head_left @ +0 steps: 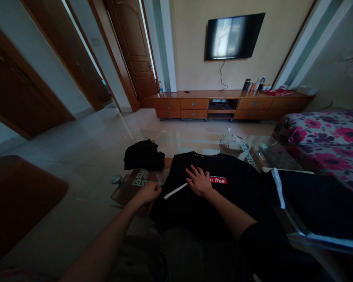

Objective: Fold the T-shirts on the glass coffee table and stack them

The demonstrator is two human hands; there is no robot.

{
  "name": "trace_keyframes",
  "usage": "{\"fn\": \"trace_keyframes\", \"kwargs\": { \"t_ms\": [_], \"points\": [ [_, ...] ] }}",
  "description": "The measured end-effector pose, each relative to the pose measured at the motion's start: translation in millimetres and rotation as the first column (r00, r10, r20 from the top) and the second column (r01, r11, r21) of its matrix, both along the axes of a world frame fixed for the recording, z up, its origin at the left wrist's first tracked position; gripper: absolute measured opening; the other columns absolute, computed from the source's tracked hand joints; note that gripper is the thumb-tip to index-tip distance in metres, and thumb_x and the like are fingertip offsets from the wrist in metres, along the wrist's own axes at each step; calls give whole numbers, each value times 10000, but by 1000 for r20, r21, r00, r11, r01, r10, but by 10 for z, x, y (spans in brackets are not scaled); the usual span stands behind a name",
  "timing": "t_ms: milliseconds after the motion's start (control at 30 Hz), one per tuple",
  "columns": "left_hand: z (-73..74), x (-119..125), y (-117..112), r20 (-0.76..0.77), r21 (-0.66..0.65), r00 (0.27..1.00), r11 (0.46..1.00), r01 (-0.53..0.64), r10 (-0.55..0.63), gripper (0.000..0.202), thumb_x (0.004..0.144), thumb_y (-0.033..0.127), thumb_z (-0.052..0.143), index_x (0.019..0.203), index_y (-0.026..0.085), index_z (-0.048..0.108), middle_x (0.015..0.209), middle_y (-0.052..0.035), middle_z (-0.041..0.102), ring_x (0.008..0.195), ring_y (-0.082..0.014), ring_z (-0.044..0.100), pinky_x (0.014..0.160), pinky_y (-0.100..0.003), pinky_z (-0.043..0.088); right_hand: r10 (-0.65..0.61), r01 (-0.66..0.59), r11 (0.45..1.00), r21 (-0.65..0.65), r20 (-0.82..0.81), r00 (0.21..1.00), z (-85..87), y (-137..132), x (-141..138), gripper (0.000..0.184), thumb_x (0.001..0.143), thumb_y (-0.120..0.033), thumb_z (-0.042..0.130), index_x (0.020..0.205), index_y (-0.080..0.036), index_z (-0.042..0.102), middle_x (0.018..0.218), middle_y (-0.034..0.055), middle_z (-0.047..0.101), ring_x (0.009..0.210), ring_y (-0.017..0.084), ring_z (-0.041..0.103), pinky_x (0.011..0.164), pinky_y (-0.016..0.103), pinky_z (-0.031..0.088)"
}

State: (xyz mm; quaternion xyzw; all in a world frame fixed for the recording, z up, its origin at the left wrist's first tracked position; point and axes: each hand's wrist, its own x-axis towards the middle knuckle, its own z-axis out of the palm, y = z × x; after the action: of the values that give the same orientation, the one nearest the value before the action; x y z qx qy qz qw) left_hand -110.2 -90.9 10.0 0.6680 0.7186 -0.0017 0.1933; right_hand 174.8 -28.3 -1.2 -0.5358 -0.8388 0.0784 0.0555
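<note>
A black T-shirt (217,196) with a red chest label lies spread on a glass coffee table (194,143) in front of me. My right hand (199,181) lies flat on its chest, fingers spread, just left of the red label. My left hand (149,192) is closed on the shirt's left sleeve edge, beside a white stripe (175,191) on that sleeve. A second black garment (144,156) lies bunched up on the table's far left corner.
Another dark garment with white stripes (312,203) lies to the right. A floral sofa (323,137) stands at the right, a wooden TV cabinet (229,103) and wall television (233,36) at the back, wooden doors at the left, tiled floor between.
</note>
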Motion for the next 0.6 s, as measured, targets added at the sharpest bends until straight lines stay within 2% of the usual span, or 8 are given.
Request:
{"fn": "trace_keyframes", "kwargs": {
  "t_ms": [67,133,200,300,367,433,533,600],
  "points": [
    [15,43,-11,-40,-3,998,999,-49,48,230,896,347,541,762,214,672,841,-88,711,799,-228,678,699,-289,443,-1,1,1000,9,-7,1000,-11,-1,-4,587,1015,-603,278,1573,-424,309,1680,5,209,1467,336,230,1100,577,243],
    [44,147,-11,-91,51,992,996,-79,83,164,874,298,553,869,198,683,956,-136,705,895,-269,680,752,-329,467,-4,4,1000,19,-16,1000,-23,-3,-9,584,1013,-600,290,1567,-419,324,1679,8,215,1466,338,231,1099,578,241],
    [75,304,13,-146,210,984,975,-70,102,232,851,214,546,1051,179,658,1121,-174,671,1052,-299,647,854,-375,475,-12,12,1000,17,-21,1000,-34,-5,-13,582,1012,-594,302,1565,-415,331,1677,11,220,1464,339,232,1099,581,237],
    [57,548,100,-163,441,986,897,37,40,414,890,181,490,1300,168,546,1349,-177,579,1253,-282,552,1019,-399,432,-19,19,1000,16,-30,999,-46,-7,-11,579,1012,-585,310,1565,-413,329,1675,13,228,1464,337,230,1097,591,228],
    [-36,653,162,-141,467,989,877,115,-54,481,967,291,436,1431,161,449,1500,-167,476,1388,-271,448,1118,-408,368,-17,17,1000,24,-37,999,-58,-5,-7,578,1012,-583,310,1565,-416,324,1674,10,231,1463,335,231,1092,598,227],
    [-184,694,196,-137,430,981,884,183,-136,590,1008,437,373,1531,168,339,1610,-140,352,1490,-268,315,1193,-434,281,-14,15,999,36,-45,999,-77,-1,-5,575,1011,-581,314,1562,-418,326,1670,8,241,1459,335,238,1083,604,232],
    [-406,666,187,-157,372,970,898,234,-187,692,1012,564,283,1601,205,230,1669,-85,238,1542,-254,197,1236,-452,195,-20,23,998,53,-68,997,-103,13,-6,563,1009,-566,344,1548,-402,354,1660,17,268,1448,334,252,1075,602,235],
    [-489,627,169,-170,365,967,899,242,-191,745,1001,616,256,1618,203,188,1683,-72,186,1551,-248,163,1244,-449,177,-33,39,998,58,-99,995,-109,29,-5,538,1009,-546,367,1517,-374,403,1647,29,298,1434,326,270,1072,586,245]
  ]
}}
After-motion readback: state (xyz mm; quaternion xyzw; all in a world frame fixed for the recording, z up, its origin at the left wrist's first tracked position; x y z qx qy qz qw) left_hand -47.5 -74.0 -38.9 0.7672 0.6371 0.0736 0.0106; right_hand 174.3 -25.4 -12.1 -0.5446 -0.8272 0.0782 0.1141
